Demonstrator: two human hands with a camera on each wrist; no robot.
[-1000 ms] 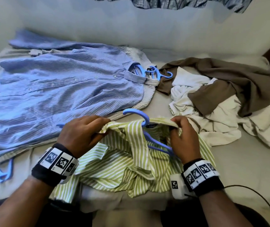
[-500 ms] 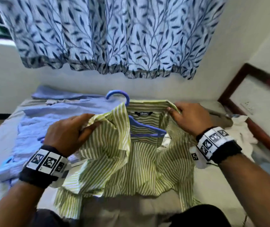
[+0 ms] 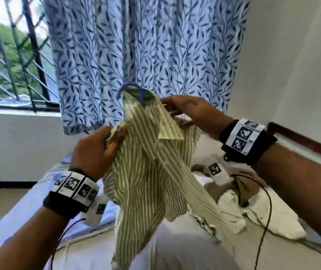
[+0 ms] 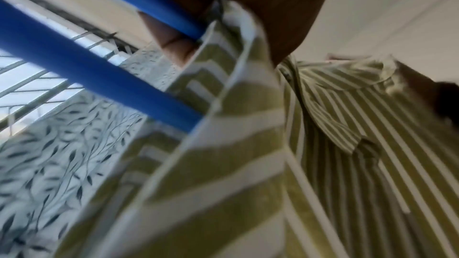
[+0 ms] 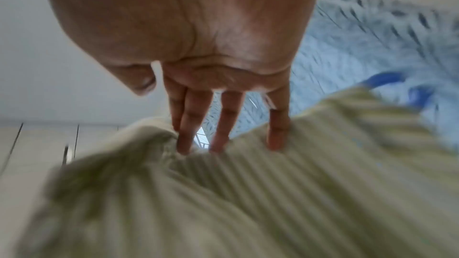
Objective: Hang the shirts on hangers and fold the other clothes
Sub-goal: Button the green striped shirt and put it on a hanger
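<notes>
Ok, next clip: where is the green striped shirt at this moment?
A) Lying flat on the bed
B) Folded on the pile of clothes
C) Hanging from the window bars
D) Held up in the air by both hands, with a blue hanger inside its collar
D: the left hand and right hand hold the green striped shirt up in front of the curtain, with the blue hanger hook poking from the collar.

One green-and-white striped shirt (image 3: 146, 172) hangs at the centre, on one blue hanger (image 3: 130, 90) whose hook shows at 12 o'clock. Two hands are in view: the left hand (image 3: 95, 151) at 9 o'clock, the right hand (image 3: 192, 112) at 2 o'clock. One heap of pale and brown clothes (image 3: 233, 199) lies at 4 o'clock; its pieces cannot be counted. One leaf-patterned curtain (image 3: 146, 45) hangs at 12 o'clock.
</notes>
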